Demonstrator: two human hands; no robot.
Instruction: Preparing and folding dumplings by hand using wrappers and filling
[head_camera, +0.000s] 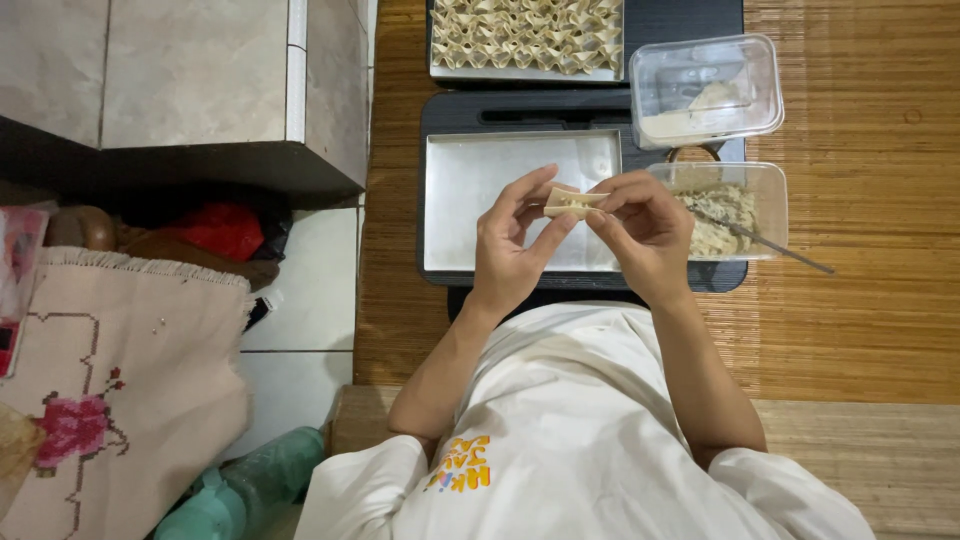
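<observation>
Head view: both hands pinched one folded dumpling wrapper (572, 202), held up over the near-right part of the empty metal tray (470, 215). Left hand (512, 243) gripped its left end between thumb and fingertips; right hand (645, 228) clamped the right end, fingers curled over the seam. It looked like pressing the fold shut, which would explain the two-ended hold. Wrapper was clear of the tray, touching only fingers.

The tray sat on a black board (440, 110), long side toward the person, directly under the hands, likely as the drop spot. At the board's right edge, just beside the right hand, was a clear plastic tub of filling (740, 215) with a thin utensil (775, 243) leaning out over its right rim, handle resting toward the woven mat (860, 200). Behind it, at the far-right corner, was a second clear tub (705, 90) holding a pale paste or flour; cannot tell which. At the far edge, another tray (525, 35) was packed with finished folded dumplings.
</observation>
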